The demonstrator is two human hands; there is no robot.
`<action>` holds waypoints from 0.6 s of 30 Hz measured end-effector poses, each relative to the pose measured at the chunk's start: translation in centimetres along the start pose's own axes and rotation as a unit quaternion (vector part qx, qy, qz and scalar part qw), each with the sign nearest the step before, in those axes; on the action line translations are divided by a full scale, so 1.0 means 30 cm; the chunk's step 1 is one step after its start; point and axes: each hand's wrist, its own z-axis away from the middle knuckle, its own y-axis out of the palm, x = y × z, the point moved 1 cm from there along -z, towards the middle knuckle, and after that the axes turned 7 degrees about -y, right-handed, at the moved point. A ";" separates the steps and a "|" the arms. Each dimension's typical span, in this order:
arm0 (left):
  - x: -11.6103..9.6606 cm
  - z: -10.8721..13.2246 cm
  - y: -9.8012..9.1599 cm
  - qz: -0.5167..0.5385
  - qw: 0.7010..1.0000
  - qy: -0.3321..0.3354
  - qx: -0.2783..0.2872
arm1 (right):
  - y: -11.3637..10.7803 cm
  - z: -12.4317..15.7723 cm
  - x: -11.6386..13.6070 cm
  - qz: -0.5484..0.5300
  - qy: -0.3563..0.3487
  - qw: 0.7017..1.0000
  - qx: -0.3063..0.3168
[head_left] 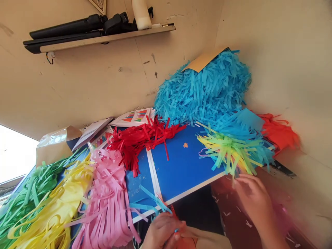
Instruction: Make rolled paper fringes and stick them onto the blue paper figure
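My left hand (163, 230) is closed at the bottom middle, near the table's front edge. Light blue paper strips (153, 199) and a few red ones stick out above its fingers. Over at the right, my right hand (252, 195) has its fingertips together on the end of a pale strip. That strip hangs from a bunch of green and yellow paper strips (228, 148) lying on the table's right part. An orange piece (186, 243) shows just below the left hand, partly cut off by the frame.
Blue table (181, 166) bears red fringe (135, 138), pink fringe (109, 200), yellow fringe (57, 207) and green fringe (33, 193). A large blue fringe heap (202, 93) rests against the wall. Orange-red strips (280, 133) lie right. A shelf (109, 38) hangs above.
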 end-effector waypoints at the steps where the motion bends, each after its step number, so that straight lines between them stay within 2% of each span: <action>1: 0.005 -0.002 0.004 -0.008 1.000 0.017 0.012 | -0.001 0.001 -0.004 0.006 -0.007 1.000 -0.009; 6: 0.024 -0.013 0.002 -0.038 0.996 0.073 0.044 | -0.005 0.001 -0.017 0.013 -0.001 1.000 -0.025; 18: 0.021 -0.002 0.011 -0.067 0.995 0.065 0.043 | -0.015 -0.009 0.011 0.011 0.018 0.999 -0.036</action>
